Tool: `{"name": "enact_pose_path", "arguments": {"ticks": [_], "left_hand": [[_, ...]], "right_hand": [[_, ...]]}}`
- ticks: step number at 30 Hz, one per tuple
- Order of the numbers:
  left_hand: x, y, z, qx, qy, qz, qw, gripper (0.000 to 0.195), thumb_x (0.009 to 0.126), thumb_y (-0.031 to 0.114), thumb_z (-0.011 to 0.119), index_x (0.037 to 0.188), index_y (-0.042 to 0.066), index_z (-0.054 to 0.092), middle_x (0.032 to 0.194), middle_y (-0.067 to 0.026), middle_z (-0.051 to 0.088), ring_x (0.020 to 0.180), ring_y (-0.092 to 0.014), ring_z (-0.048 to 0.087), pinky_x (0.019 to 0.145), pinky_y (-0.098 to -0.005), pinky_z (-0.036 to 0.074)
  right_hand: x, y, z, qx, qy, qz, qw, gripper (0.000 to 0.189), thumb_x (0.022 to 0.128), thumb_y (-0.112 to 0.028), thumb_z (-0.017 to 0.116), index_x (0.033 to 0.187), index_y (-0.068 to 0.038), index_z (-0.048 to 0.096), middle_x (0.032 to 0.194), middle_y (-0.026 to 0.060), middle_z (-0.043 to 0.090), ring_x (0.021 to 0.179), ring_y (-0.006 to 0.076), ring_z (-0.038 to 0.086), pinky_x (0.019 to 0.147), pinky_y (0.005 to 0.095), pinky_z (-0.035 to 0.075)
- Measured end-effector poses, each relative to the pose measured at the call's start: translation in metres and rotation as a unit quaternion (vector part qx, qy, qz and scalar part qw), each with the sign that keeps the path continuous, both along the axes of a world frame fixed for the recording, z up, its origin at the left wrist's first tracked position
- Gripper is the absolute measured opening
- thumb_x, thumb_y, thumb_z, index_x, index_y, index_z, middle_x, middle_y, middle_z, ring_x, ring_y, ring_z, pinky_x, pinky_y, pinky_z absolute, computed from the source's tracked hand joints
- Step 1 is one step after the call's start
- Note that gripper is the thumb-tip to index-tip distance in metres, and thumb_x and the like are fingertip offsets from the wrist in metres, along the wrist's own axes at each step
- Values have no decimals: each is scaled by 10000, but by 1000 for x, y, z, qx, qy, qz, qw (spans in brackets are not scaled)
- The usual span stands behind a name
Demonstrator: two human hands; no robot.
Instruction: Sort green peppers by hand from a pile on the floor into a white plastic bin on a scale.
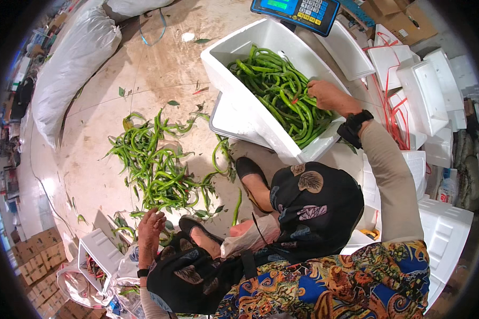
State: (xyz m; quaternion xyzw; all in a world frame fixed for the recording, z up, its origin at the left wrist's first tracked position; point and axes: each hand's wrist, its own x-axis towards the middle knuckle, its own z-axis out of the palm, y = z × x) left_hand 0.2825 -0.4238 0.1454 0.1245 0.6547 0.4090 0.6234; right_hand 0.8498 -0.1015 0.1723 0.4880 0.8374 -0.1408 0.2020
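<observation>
Long green chili peppers (291, 91) fill much of a white foam box (255, 131), which stands on a metal scale platform (239, 115). My right hand (331, 95) reaches over the box's right wall, its fingertips at the peppers; whether they grip one is hidden. A loose heap of green chili peppers (155, 159), mixed with leaves, lies on the floor before me. At the heap's near edge hovers my left hand (151, 225), fingers loosely curled and apart, with nothing seen in them. The scale's display with keypad (297, 12) stands beyond the box.
White foam boxes (423, 95) and red strapping (391, 107) crowd the right side. A full white sack (76, 71) lies at the far left. Near my left arm is a small foam box (97, 259) holding red and dark pieces. Cardboard cartons (40, 255) stand behind it.
</observation>
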Motion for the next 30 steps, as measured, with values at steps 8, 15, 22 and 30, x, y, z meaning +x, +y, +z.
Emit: {"name": "enact_pose_path", "arguments": {"ticks": [8,15,22,30], "left_hand": [[-23,-50,-55,-27,-84,23,996,336,884,137,580,1182,8,495,979,-125,610,819,-208,587,692,-285,473],[-17,-78,-92,43,61,-121,990,338,891,177,547,1181,3,522,1005,-131,621,872,-208,611,724,-300,494],[27,-35,-86,-11,126,-41,991,294,869,128,531,1109,-35,581,810,-97,645,676,-116,576,591,-250,456],[48,33,-99,258,564,-198,759,337,743,6,605,1077,33,572,1016,-146,551,947,-356,511,801,-424,439]], "right_hand": [[-3,9,-16,259,314,-53,912,253,725,-54,574,976,-19,569,961,195,585,961,353,551,837,419,439],[-46,2,32,98,94,-7,991,379,746,-5,549,1123,-14,584,1086,208,615,1040,360,574,883,399,456],[-199,-37,94,-58,111,-11,992,255,840,-110,574,1069,1,586,846,220,645,789,299,650,682,427,498],[-283,-68,-16,-149,124,124,973,188,817,-145,533,865,17,617,805,212,635,791,355,630,691,440,501]]}}
